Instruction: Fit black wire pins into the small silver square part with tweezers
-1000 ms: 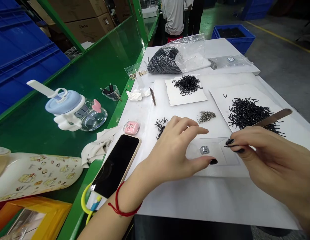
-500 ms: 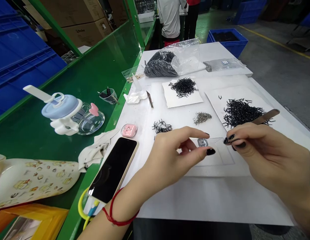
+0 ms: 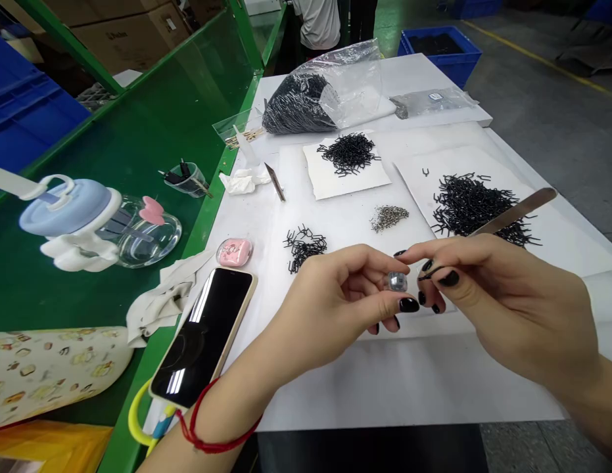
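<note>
My left hand [image 3: 345, 295] pinches a small silver metal piece [image 3: 397, 282] between thumb and fingers, lifted just above the white table [image 3: 409, 387]. My right hand [image 3: 503, 295] is closed on metal tweezers [image 3: 513, 213], whose handle points up and right; its fingertips also pinch a thin black clip [image 3: 428, 272] right beside the silver piece. A small heap of black clips [image 3: 304, 242] lies left of my hands, a little pile of tiny metal bits [image 3: 389, 217] behind them, and a large heap of black clips [image 3: 476, 207] on paper at the right.
A phone [image 3: 204, 338] lies at the table's left edge beside a pink case [image 3: 233, 251] and a cloth [image 3: 162, 299]. A clear jug [image 3: 103, 223] stands on the green conveyor [image 3: 138, 144]. Farther back are a bag of clips [image 3: 325, 98], another clip pile [image 3: 349, 152], a blue crate [image 3: 436, 46] and a person [image 3: 315, 23].
My left hand picked the silver piece up off the table and raised it. My right hand moved left with the tweezers and black clip until its fingertips met the piece.
</note>
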Demonstrator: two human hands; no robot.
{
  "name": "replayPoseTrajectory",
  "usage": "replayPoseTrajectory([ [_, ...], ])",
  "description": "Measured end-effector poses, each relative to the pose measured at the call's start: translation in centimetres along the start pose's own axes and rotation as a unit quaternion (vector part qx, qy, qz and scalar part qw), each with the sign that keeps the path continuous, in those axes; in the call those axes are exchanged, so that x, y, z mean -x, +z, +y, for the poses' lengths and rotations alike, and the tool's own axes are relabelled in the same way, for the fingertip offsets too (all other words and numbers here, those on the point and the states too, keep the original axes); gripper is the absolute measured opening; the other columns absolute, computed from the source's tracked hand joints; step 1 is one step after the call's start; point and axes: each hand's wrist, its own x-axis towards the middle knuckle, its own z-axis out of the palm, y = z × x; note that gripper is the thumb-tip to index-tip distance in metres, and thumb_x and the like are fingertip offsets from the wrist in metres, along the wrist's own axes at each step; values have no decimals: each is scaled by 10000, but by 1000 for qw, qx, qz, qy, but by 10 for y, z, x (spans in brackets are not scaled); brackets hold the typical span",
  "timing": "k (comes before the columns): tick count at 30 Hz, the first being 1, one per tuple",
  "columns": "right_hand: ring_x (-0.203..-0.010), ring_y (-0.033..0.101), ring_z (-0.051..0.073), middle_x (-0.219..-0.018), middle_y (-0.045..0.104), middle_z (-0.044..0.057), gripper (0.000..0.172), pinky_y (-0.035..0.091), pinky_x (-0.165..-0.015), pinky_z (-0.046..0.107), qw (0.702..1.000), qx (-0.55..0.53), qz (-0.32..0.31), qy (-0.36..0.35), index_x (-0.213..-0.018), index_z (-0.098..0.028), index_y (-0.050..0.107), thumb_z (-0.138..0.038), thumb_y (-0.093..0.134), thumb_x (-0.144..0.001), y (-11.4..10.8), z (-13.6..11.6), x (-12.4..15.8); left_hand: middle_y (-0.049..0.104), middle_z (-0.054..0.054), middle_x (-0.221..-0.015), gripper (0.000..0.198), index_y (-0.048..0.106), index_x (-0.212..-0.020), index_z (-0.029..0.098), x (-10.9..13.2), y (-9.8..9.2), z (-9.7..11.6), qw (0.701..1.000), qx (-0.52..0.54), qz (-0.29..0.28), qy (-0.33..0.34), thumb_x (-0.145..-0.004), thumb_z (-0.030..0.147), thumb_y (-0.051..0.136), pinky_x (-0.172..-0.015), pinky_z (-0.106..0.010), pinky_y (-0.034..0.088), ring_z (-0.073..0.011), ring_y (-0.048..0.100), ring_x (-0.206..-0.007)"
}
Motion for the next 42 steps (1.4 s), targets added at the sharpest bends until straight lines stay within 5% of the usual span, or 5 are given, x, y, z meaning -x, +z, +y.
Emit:
replayPoseTrajectory([
  [11, -673, 641, 54, -957, 715, -31, 124, 578, -599, 201, 1000, 21, 16, -8, -886, -211, 634, -101, 579, -872, 4, -1, 0, 661, 58, -569, 135, 630, -842, 161, -3, 4, -1, 997, -64, 27, 23, -759, 59, 661, -436, -69, 515, -40, 609, -457],
  [21, -799, 692, 213, -933, 712, 33, 220, 590, -627, 355, 998, 1, 59, 38, -987, -288, 668, -406, 684, -801, 13, -2, 3, 651, 84, -534, 187, 591, -775, 172, -4, 2, 1, 995, -97, 5, 10, -730, -8, 606, -388, -88, 498, -47, 602, -393],
  [27, -681, 670, 156, -957, 717, -6, 75, 562, -554, 307, 998, 49, 35, 16, -917, -291, 654, -262, 635, -850, 10, -2, 3, 648, 73, -525, 158, 589, -742, 173, -3, 2, 3, 997, -82, -11, 1, -747, 17, 614, -381, -105, 494, -55, 600, -382],
  [31, -613, 629, 73, -959, 721, -52, 141, 544, -535, 234, 995, 96, 7, -12, -883, -256, 624, -124, 577, -869, 7, -2, 1, 642, 66, -520, 157, 588, -736, 175, -3, 3, 2, 996, -85, -2, -1, -746, 21, 617, -377, -115, 490, -62, 598, -377],
  [42, -635, 618, 50, -968, 725, -73, 129, 526, -545, 218, 994, 110, 5, -27, -877, -244, 625, -121, 587, -867, 6, 0, 1, 636, 75, -517, 148, 566, -736, 185, -3, 2, 2, 995, -96, -11, -7, -759, 49, 619, -388, -102, 481, -60, 611, -387],
])
